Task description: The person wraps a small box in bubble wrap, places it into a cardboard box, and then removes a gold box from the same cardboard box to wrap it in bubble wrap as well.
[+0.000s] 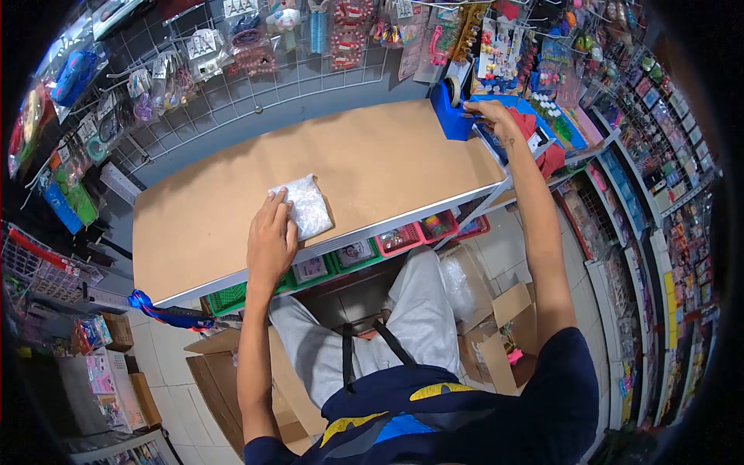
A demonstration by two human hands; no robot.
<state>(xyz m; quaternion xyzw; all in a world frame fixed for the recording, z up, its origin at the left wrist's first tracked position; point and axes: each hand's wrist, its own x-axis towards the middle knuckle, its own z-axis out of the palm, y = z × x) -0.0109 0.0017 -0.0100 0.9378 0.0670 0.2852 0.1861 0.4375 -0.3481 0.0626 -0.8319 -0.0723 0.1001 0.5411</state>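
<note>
A white packet in clear, shiny wrapping (308,205) lies on the brown worktop (372,159). My left hand (271,240) rests on its left edge, fingers stretched out over the wrapping. Farther right, my right hand (491,116) reaches to a blue tape dispenser (448,115) at the worktop's far right corner. A tape roll (454,89) sits in the top of the dispenser. The right fingers are pinched together at its right side; whatever is between them is too small to make out.
Hair accessories hang on the wire grid (260,108) behind. Blue trays (558,124) of goods stand right of the dispenser. Below the front edge are green baskets (353,254) and pink baskets (399,239). Open cardboard boxes (515,306) stand beside my legs, and stocked shelves line the right.
</note>
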